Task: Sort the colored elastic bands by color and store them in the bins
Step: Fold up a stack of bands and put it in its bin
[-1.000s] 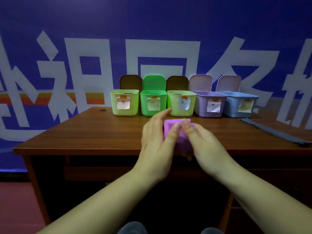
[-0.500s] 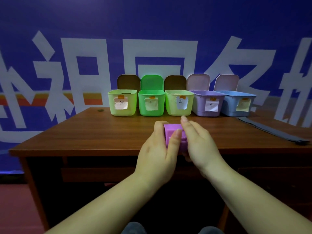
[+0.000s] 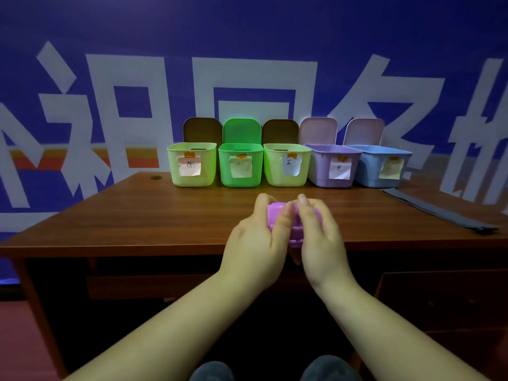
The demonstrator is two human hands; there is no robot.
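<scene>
Head view shows your left hand (image 3: pixel 257 237) and right hand (image 3: pixel 319 237) both curled round a small purple box (image 3: pixel 277 215), held just above the near edge of the table (image 3: pixel 137 215). Your left fingers wrap its left side and your right fingertips pinch along its top and right side; the hands are nearly touching. The box looks like light, rigid, smooth plastic, so it should not crush but could slip. Judging by the ridge at its near end, a lid may open there, so steady the body with one hand and lift at that ridge with the other. No elastic bands are visible; presumably they are inside, soft, springy and likely to scatter. Beyond your hands, five open bins stand in a row at the far edge: a pale green bin (image 3: pixel 192 166), a bright green bin (image 3: pixel 240 166), another pale green bin (image 3: pixel 286 166), a lilac bin (image 3: pixel 334 166) and a blue bin (image 3: pixel 382 166), each with a paper label. A grey strap (image 3: pixel 439 213) lies to the right.
</scene>
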